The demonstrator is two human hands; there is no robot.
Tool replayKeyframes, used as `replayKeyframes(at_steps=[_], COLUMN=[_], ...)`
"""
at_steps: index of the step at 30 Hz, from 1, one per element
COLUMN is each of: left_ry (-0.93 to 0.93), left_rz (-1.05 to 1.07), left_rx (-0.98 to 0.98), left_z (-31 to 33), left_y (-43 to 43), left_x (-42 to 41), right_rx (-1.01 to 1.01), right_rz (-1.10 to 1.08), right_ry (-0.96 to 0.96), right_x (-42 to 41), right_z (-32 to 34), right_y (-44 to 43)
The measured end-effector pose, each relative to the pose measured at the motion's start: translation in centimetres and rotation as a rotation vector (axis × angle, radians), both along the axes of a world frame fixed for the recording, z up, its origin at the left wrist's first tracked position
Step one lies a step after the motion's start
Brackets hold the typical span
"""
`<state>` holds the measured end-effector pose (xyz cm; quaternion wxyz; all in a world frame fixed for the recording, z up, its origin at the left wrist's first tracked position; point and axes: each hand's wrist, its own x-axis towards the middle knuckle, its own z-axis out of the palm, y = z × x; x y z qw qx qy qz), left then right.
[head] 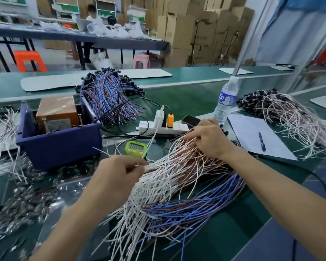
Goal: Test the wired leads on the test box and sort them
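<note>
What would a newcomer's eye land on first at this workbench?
Likely the sprawling pile of white and copper-coloured leads at centre, with the left hand pinching a few white ones and the right hand resting its fingers on the far end. Next, the orange test box in a navy bin at left, with a bundle of blue and purple leads fanned out behind it, and the green timer between bin and pile.
</note>
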<state>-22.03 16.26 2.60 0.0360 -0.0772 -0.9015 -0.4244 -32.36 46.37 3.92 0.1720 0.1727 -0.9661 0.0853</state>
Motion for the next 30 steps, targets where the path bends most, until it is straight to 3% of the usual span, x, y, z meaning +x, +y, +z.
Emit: replayKeyframes(at_steps=[4, 9, 14, 19, 21, 25, 30], left_ry=[-0.014, 0.065, 0.101, 0.202, 0.161, 0.051, 0.021], left_rz=[0.006, 0.062, 0.070, 0.124, 0.142, 0.132, 0.138], left_rx=[0.095, 0.027, 0.025, -0.147, -0.150, -0.198, -0.164], left_z=[-1.1, -2.0, -3.0, -3.3, -3.3, -3.5, -2.9], left_y=[1.2, 2.1, 2.7, 2.8, 2.5, 1.9, 1.9], left_x=[0.4, 0.8, 1.0, 0.8, 0.7, 0.3, 0.5], right_rx=[-0.026, -0.202, -0.327, -0.150, -0.073, -0.152, -0.165], right_rz=[0.015, -0.027, 0.037, -0.032, -0.085, -0.159, -0.176], right_ry=[-0.186, -0.427, -0.360, -0.371, -0.297, -0.173, -0.168], right_x=[-0.2, 0.8, 2.9, 3.6, 3.8, 3.7, 3.7], right_z=[1.5, 3.9, 2.4, -2.1, -3.6, -4.9, -4.8], right_y=[0.4, -0.3, -4.5, -9.0, -9.4, -9.2, -9.7])
